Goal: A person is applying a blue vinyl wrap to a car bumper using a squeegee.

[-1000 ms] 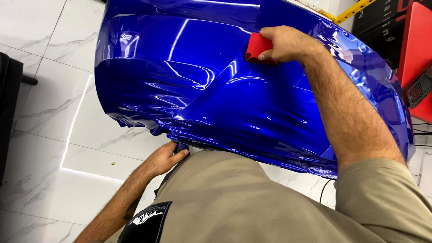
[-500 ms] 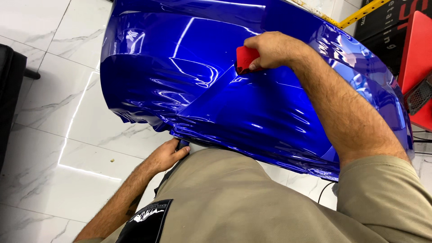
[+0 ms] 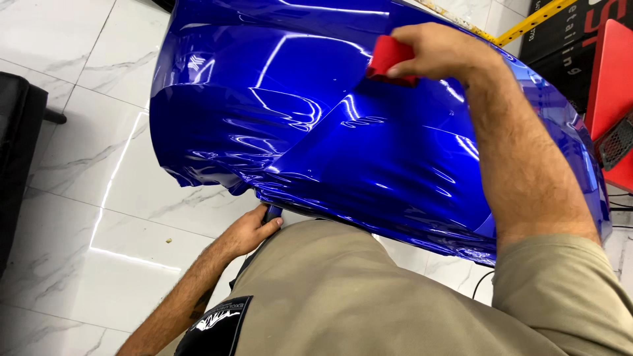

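Note:
A large curved car body panel [image 3: 369,151] is covered in glossy blue film, wrinkled along its near lower edge. My right hand [image 3: 438,53] grips a red squeegee [image 3: 389,58] and presses it on the upper part of the film. My left hand [image 3: 247,232] is below the panel's near edge, pinching the loose hem of the blue film [image 3: 271,212] between thumb and fingers. My beige shirt fills the bottom of the view.
White marble floor tiles [image 3: 86,132] lie to the left. A black object [image 3: 16,158] stands at the far left edge. A red cabinet [image 3: 610,99] and a yellow bar [image 3: 527,23] are at the upper right. A thin cable [image 3: 478,283] runs under the panel.
My right hand has slid the red squeegee left across the film, then back up and right. My left hand has kept its hold on the film edge.

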